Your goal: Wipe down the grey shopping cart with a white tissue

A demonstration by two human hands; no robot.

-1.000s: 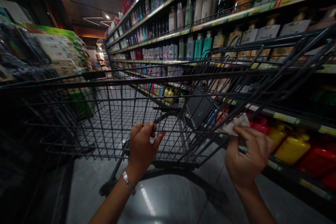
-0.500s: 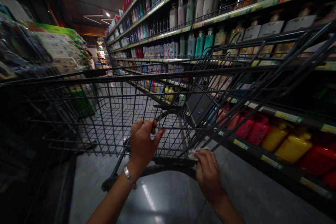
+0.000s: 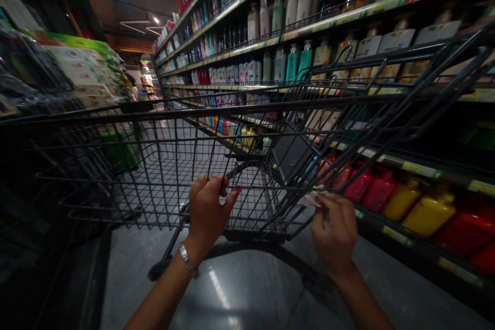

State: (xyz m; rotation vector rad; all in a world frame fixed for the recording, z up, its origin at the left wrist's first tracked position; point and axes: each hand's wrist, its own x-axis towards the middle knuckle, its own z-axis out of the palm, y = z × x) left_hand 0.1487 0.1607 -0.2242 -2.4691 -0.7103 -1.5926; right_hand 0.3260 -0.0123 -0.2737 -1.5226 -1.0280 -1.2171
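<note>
A large black wire shopping cart [image 3: 232, 110] stands broadside across the aisle, its basket directly in front of the person and its seat end towards the right. The left hand [image 3: 207, 211] is partly closed, its fingers curled over the wires of the near side wall, while the thumb stands off to the right, apart from the fingertips. A shiny silver metal bracelet [image 3: 185, 260] circles the left wrist. The right hand [image 3: 335, 229] is bent into a pinch, thumb and fingers closed on a crumpled, thin white cloth or tissue [image 3: 311, 198], which sticks out to the left of the fingertips. The white piece lies at the lower wires near the right end of the basket; whether it presses on them, I cannot tell. Just above it, behind the wires, a flat dark-grey panel [image 3: 292, 154] leans inside the cart. Under the basket a curved black frame runs down to a dark castor wheel [image 3: 157, 270] on the glossy grey tiled floor [image 3: 263, 289]. To the right, long black shelves edged with price strips [image 3: 421, 169] carry rows of bottles: teal pump bottles [image 3: 304, 62] at mid height, and low down, pink bottles [image 3: 379, 188] beside squat yellow bottles [image 3: 429, 214]. On the left, white plastic-wrapped packs [image 3: 79, 64] are stacked beyond the cart
</note>
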